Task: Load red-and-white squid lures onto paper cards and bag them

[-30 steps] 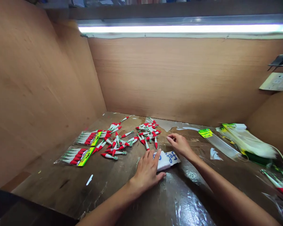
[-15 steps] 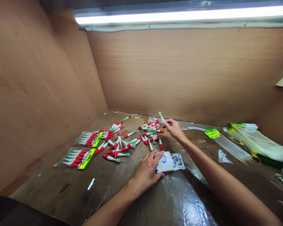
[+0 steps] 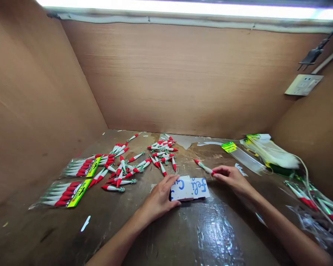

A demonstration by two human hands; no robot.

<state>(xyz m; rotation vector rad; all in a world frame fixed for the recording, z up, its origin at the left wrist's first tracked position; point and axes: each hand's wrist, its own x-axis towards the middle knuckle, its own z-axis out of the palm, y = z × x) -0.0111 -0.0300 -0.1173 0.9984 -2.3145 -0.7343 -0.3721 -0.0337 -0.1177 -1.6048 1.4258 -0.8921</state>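
Observation:
My left hand [image 3: 162, 195] is closed around the left end of a folded white card holder [image 3: 187, 188] with blue handwriting, which rests on the table. To the right of it, my right hand [image 3: 233, 178] pinches a red-and-white fishing lure [image 3: 204, 167] by its right end, its red tip pointing up and left. Loose lures of the same kind lie in a pile [image 3: 163, 149] beyond the card and in another scattered group [image 3: 122, 171] to its left.
Two filled lure packets [image 3: 79, 192] with yellow-green labels lie at the left. At the right are a clear bag [image 3: 246, 159], a stack of bags [image 3: 277, 153] and more lures [image 3: 302, 195]. Wooden walls enclose the table; a socket [image 3: 303, 85] is on the right wall.
My right hand has moved from beside the lure pile toward me and right, still holding a lure, now lower and turned. My left hand stays on the card holder. The view has shifted right.

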